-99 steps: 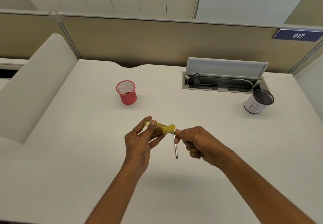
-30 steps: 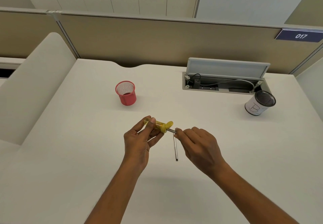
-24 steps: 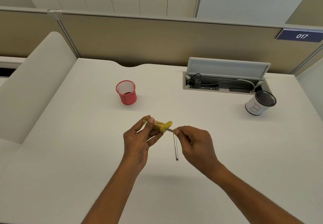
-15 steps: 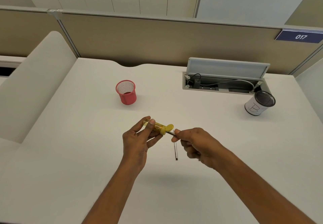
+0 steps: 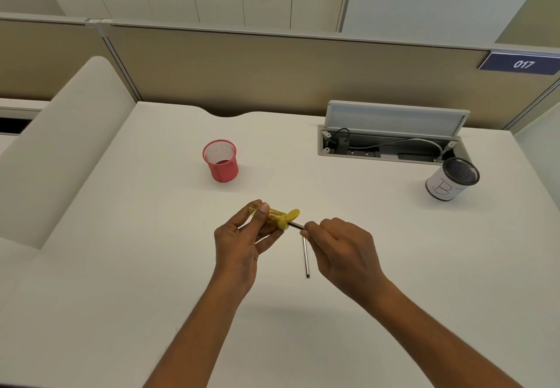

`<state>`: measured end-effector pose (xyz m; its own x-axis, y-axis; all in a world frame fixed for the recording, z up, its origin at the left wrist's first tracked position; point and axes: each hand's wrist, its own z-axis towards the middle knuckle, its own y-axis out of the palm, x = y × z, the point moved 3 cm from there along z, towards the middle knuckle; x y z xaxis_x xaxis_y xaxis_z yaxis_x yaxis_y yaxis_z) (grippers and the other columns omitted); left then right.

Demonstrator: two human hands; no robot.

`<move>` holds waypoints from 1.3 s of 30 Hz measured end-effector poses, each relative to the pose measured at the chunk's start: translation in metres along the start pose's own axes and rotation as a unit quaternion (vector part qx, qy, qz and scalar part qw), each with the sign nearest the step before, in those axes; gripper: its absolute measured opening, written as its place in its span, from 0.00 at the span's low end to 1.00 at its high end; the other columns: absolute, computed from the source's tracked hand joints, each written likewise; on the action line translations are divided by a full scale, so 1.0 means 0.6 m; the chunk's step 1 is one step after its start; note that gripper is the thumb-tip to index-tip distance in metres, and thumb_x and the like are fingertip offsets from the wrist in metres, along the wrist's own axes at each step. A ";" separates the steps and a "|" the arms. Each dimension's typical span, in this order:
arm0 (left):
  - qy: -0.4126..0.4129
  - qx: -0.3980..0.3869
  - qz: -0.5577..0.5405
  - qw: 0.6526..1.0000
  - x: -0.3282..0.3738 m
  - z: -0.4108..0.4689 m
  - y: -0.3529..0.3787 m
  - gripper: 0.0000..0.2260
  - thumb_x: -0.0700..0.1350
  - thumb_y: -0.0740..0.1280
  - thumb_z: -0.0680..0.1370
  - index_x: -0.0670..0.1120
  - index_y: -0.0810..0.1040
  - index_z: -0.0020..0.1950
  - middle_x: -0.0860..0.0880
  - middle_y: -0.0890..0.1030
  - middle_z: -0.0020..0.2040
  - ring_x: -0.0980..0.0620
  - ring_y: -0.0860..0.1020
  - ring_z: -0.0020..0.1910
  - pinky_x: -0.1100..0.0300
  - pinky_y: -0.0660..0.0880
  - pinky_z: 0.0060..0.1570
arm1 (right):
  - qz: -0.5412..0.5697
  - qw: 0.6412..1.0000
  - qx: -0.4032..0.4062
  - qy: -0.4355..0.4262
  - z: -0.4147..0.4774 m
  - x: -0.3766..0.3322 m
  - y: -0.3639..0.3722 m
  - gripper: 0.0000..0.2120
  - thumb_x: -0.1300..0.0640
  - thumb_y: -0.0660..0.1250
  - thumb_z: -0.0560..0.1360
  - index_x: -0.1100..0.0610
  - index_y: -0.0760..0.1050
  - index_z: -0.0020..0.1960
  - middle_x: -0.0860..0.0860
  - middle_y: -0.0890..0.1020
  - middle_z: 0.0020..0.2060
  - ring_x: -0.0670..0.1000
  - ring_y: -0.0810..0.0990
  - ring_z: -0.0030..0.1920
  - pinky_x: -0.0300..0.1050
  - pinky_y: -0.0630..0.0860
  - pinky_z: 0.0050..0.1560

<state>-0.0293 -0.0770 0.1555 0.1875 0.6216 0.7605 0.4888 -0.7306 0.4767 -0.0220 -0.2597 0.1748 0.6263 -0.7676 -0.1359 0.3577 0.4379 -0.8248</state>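
My left hand [image 5: 242,240] grips a small yellow translucent tube [image 5: 274,216] with a flip cap hanging open at its right end, held above the white desk [image 5: 121,266]. My right hand [image 5: 342,251] pinches a thin dark metal rod [image 5: 295,225] whose tip sits at the tube's open mouth. A second thin metal rod [image 5: 306,257] lies on the desk just below and between the hands, pointing toward me.
A red mesh cup [image 5: 220,160] stands at the back left of centre. A white cup marked with a letter, dark mesh inside, [image 5: 451,183] stands at the right. Behind it is an open cable tray [image 5: 391,142] with its lid raised. A beige partition closes the back.
My right hand has rolled its wrist back and forth while keeping the rod tip at the tube's mouth. The left hand and the rod on the desk have stayed put.
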 end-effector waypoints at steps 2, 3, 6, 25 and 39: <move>0.000 -0.003 0.000 1.000 -0.002 0.001 -0.002 0.12 0.39 0.73 0.78 0.37 0.83 0.60 0.36 0.87 0.47 0.38 0.88 0.47 0.51 0.85 0.46 | 0.120 0.987 -0.012 0.103 0.001 0.001 0.003 0.11 0.53 0.65 0.82 0.55 0.81 0.44 0.47 0.72 0.28 0.50 0.68 0.29 0.47 0.65 0.27; 0.001 -0.004 0.001 1.000 -0.002 0.001 -0.002 0.12 0.39 0.73 0.78 0.37 0.83 0.60 0.36 0.87 0.47 0.38 0.88 0.46 0.50 0.85 0.46 | 0.184 0.970 -0.023 0.160 0.002 0.003 0.004 0.11 0.53 0.66 0.82 0.54 0.81 0.42 0.47 0.73 0.27 0.49 0.68 0.28 0.46 0.66 0.28; 0.010 -0.009 0.007 1.000 0.002 0.001 0.002 0.16 0.41 0.75 0.74 0.38 0.83 0.61 0.36 0.87 0.49 0.37 0.88 0.48 0.48 0.85 0.48 | 0.337 0.885 -0.092 0.309 0.007 0.003 0.008 0.15 0.51 0.68 0.81 0.55 0.82 0.38 0.47 0.67 0.22 0.47 0.63 0.24 0.39 0.60 0.28; -0.002 0.007 0.008 1.000 -0.002 0.003 0.000 0.12 0.39 0.74 0.77 0.38 0.83 0.60 0.35 0.87 0.49 0.36 0.87 0.49 0.49 0.85 0.46 | -0.031 0.999 -0.021 -0.020 -0.003 0.007 -0.003 0.13 0.50 0.61 0.84 0.57 0.81 0.51 0.49 0.76 0.33 0.53 0.73 0.31 0.43 0.64 0.25; 0.011 -0.014 0.031 0.999 -0.003 0.000 -0.004 0.13 0.40 0.74 0.76 0.40 0.83 0.61 0.36 0.87 0.48 0.37 0.88 0.48 0.47 0.85 0.50 | 0.467 0.728 -0.224 0.448 0.010 0.016 0.004 0.20 0.47 0.67 0.81 0.59 0.84 0.37 0.52 0.59 0.26 0.50 0.54 0.26 0.40 0.54 0.28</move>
<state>-0.0308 -0.0762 0.1529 0.1986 0.5683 0.7985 0.4532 -0.7756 0.4393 -0.0112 -0.2633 0.1748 -0.3248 -0.3178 -0.8908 -0.3231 0.9225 -0.2113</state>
